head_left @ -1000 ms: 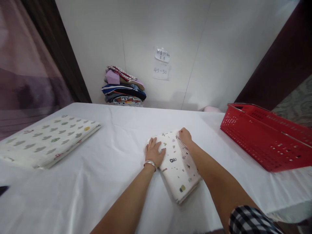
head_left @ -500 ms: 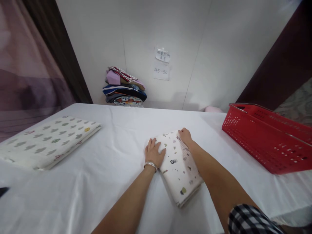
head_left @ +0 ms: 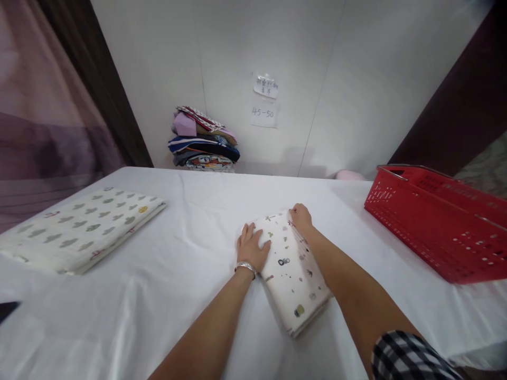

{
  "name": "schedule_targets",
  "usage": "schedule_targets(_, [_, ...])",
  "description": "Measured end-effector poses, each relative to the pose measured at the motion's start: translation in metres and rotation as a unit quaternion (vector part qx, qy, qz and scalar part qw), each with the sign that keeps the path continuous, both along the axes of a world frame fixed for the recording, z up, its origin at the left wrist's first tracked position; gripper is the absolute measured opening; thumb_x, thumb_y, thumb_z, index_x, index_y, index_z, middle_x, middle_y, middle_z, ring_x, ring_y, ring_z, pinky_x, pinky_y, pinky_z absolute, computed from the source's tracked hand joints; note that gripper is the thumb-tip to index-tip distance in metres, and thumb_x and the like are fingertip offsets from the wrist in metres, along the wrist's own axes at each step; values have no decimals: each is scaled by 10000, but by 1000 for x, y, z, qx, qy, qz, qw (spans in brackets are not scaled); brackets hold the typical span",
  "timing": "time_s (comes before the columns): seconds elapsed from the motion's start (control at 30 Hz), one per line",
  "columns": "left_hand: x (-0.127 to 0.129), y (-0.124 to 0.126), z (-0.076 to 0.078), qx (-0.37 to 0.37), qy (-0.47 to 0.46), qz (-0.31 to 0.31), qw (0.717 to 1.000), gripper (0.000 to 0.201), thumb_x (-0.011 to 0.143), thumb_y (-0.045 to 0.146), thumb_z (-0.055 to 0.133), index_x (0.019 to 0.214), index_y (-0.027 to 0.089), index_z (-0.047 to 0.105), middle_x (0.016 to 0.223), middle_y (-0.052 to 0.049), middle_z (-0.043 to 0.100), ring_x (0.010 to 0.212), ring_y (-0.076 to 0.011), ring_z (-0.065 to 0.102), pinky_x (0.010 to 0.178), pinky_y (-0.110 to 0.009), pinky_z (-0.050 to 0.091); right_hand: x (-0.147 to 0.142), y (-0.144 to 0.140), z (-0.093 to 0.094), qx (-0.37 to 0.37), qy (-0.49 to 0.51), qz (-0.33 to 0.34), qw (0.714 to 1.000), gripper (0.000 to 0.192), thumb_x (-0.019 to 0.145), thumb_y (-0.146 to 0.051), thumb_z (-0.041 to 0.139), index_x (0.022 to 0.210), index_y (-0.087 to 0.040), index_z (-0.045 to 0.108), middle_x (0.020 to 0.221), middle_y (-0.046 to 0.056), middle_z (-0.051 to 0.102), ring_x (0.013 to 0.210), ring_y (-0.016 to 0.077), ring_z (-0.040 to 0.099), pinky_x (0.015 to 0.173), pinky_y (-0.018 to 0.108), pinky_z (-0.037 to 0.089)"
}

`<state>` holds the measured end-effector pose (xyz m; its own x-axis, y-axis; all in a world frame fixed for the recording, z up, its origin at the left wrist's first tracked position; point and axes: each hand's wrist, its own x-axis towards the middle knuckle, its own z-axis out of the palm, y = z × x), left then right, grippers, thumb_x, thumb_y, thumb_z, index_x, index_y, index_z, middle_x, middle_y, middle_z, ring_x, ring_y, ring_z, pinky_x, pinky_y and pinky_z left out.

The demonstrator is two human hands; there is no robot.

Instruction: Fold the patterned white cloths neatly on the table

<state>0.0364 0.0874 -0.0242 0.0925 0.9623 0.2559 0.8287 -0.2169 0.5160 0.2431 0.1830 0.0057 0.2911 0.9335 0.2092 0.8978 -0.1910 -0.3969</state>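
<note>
Little has moved since the earlier frames: both of my hands keep the same hold on the folded cloth [head_left: 291, 269], while the view has shifted slightly, so that the red basket [head_left: 439, 227] sits a touch further toward 3 o'clock and the wall notes [head_left: 264, 100] a touch higher. My left hand [head_left: 252, 246] lies flat and open, palm down, fingers spread on the cloth's near-left part, with a silver bracelet [head_left: 245, 267] at the wrist. My right hand [head_left: 301, 217] rests on the cloth's far corner at 12 o'clock, fingers curled over the edge; whether it pinches the fabric or only presses it, I cannot tell. This white, small-print cloth lies at the table's middle, its long side running from 11 o'clock to 5 o'clock, its near corner toward my right forearm. A checked sleeve [head_left: 412, 356] shows at 5 o'clock.

Edges and free room: the white table cover [head_left: 190, 295] is bare between the cloth and a larger folded cloth with grey motifs [head_left: 79, 229] at 9 o'clock, which lies well apart. The basket stands at 3 o'clock, also apart from my right arm, with bare cover between. The table's far edge meets the wall at 12 o'clock, where a stack of folded clothes [head_left: 204, 141] rests beyond it. A dark object [head_left: 6, 309] shows at the frame's left edge, too cut off to identify.
</note>
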Motion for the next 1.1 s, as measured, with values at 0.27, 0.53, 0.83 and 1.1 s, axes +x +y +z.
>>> schedule_targets(0.27, [0, 0, 2, 3, -2, 0, 1000, 425, 800, 441, 482, 1155, 222, 565, 1428, -40, 316, 1344, -252, 166, 1060, -454, 234, 2, 3, 0, -36, 7, -21, 999, 184, 858, -324, 424, 830, -199, 555, 802, 24, 618, 735, 149, 537, 574, 232, 312])
schedule_targets(0.53, [0, 0, 3, 3, -3, -3, 1000, 429, 800, 442, 479, 1156, 217, 562, 1428, -45, 316, 1345, -256, 164, 1056, -466, 239, 8, -9, 2, -64, -13, -9, 998, 206, 861, -341, 427, 883, -204, 580, 866, 27, 647, 784, 149, 564, 602, 225, 343])
schedule_targets(0.83, [0, 2, 0, 0, -11, -1, 1000, 434, 795, 449, 482, 1151, 218, 567, 1430, -44, 313, 1344, -260, 167, 1061, -461, 234, 8, -30, 2, -84, -107, 19, 991, 218, 897, -254, 389, 980, -172, 572, 1029, 94, 606, 951, 174, 551, 745, 245, 373])
schedule_targets(1.1, [0, 2, 0, 9, 2, 4, 1000, 459, 792, 459, 479, 1172, 215, 556, 1436, -45, 300, 1345, -259, 163, 1061, -447, 233, 10, -33, 4, -100, -123, 25, 987, 252, 919, -246, 340, 1018, -155, 554, 1020, 119, 612, 943, 183, 571, 739, 256, 386])
